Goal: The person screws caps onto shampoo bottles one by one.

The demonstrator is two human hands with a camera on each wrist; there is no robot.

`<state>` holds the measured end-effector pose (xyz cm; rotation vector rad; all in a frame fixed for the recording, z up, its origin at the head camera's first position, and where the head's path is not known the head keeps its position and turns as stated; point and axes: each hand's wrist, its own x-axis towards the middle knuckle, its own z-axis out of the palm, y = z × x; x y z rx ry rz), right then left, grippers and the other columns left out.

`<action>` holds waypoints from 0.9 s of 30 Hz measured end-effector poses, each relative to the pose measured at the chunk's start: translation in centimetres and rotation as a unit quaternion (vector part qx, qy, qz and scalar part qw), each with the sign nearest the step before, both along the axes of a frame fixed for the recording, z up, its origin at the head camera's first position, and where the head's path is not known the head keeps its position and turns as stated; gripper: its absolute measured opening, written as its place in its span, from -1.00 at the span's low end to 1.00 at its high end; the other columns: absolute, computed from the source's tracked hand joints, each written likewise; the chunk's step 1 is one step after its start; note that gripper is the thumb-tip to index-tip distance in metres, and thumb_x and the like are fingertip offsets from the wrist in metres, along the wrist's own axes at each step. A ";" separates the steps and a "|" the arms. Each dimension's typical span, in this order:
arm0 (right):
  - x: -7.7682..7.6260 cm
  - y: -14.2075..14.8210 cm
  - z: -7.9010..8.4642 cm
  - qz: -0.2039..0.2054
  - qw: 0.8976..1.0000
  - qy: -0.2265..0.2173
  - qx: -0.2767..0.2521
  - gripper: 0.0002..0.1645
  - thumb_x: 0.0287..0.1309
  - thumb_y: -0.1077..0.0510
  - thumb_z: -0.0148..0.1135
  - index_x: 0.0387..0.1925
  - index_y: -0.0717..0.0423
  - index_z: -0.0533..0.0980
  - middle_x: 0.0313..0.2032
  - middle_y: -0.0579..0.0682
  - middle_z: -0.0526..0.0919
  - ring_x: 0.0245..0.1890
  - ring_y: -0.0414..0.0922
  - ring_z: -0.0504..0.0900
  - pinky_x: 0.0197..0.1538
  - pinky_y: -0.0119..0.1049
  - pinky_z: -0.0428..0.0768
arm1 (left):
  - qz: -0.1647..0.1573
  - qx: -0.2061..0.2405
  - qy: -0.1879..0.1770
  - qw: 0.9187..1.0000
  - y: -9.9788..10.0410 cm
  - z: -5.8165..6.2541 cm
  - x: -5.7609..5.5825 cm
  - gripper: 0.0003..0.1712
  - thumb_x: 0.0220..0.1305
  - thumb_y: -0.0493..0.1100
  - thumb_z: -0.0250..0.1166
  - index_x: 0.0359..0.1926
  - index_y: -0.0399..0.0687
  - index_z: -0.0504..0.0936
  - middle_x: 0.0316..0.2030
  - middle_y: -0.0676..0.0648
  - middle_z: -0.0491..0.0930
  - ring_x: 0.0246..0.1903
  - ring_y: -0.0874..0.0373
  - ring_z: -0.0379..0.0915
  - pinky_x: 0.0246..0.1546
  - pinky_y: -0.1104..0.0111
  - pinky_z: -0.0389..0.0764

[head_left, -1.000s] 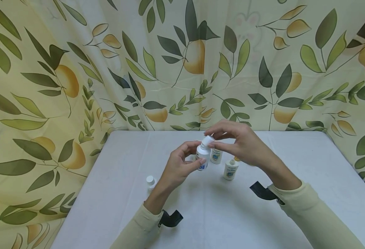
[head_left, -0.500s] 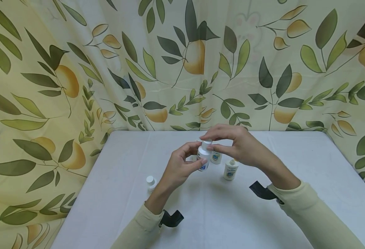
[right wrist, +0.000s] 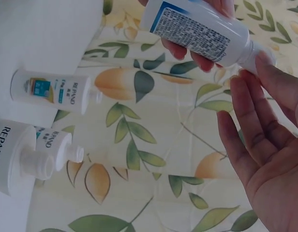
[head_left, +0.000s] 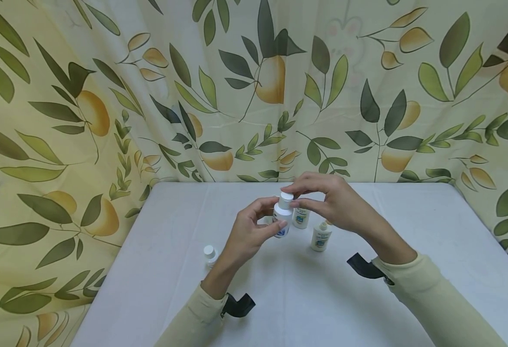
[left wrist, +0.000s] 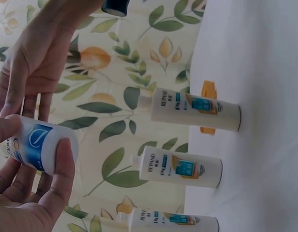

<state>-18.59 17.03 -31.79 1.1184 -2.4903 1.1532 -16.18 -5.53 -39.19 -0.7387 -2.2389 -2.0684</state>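
My left hand (head_left: 247, 231) grips a white bottle (head_left: 281, 222) round its body, above the table and almost upright. A blue label (left wrist: 37, 145) shows on it in the left wrist view, and a panel of fine print (right wrist: 191, 36) faces the right wrist camera. With thumb and fingertips, my right hand (head_left: 332, 202) pinches the white cap (head_left: 286, 198), which sits at the bottle's neck. Just beyond the hands stand pale REPAND bottles, one nearer (head_left: 321, 237) and one farther back (head_left: 301, 219), with bare narrow necks.
Beside my left wrist stands another small bottle with a white cap (head_left: 209, 251), partly hidden by the arm. An orange object (left wrist: 208, 89) lies behind one REPAND bottle. The white tabletop (head_left: 306, 308) ends at a patterned curtain (head_left: 254, 120).
The cap was tilted and blurred over the neck a second ago; it now sits straight on it. My right hand has shifted slightly down and left, while the left hand stays nearly still.
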 end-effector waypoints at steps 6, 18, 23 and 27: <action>0.0 -0.4 -0.3 -0.017 1.000 0.007 -0.008 -0.61 0.07 0.22 0.54 -0.02 -0.04 0.69 -0.14 -0.23 0.71 -0.11 -0.25 0.67 0.01 -0.34 0.67 | 0.003 -0.003 -0.007 1.000 0.0 -0.2 0.0 -0.46 0.27 -0.32 0.42 0.26 -0.16 0.53 0.21 -0.13 0.54 0.08 -0.04 0.53 -0.02 0.30 0.72; 0.1 -1.4 -0.4 -0.008 0.999 0.018 -0.032 -0.57 0.00 0.20 0.59 -0.03 0.00 0.69 -0.13 -0.20 0.72 -0.07 -0.22 0.65 0.04 -0.31 0.65 | -0.006 0.005 0.003 1.000 0.4 -0.1 0.2 -0.45 0.26 -0.34 0.42 0.26 -0.19 0.52 0.19 -0.15 0.54 0.09 -0.01 0.52 -0.05 0.31 0.73; 0.2 -1.7 -0.5 -0.004 0.999 0.019 -0.031 -0.60 -0.01 0.22 0.59 -0.07 -0.01 0.71 -0.14 -0.20 0.74 -0.04 -0.21 0.68 0.09 -0.25 0.66 | -0.009 0.010 0.004 1.000 0.6 -0.1 0.2 -0.44 0.25 -0.33 0.43 0.26 -0.19 0.52 0.18 -0.15 0.54 0.09 -0.06 0.52 -0.06 0.30 0.74; 0.2 -1.6 -0.5 -0.003 0.999 0.022 -0.028 -0.59 -0.02 0.22 0.60 -0.07 0.00 0.71 -0.14 -0.20 0.75 -0.02 -0.19 0.67 0.14 -0.12 0.65 | -0.008 0.013 0.007 1.000 0.5 -0.2 0.2 -0.42 0.25 -0.34 0.43 0.28 -0.20 0.50 0.18 -0.16 0.53 0.09 -0.06 0.53 -0.07 0.30 0.74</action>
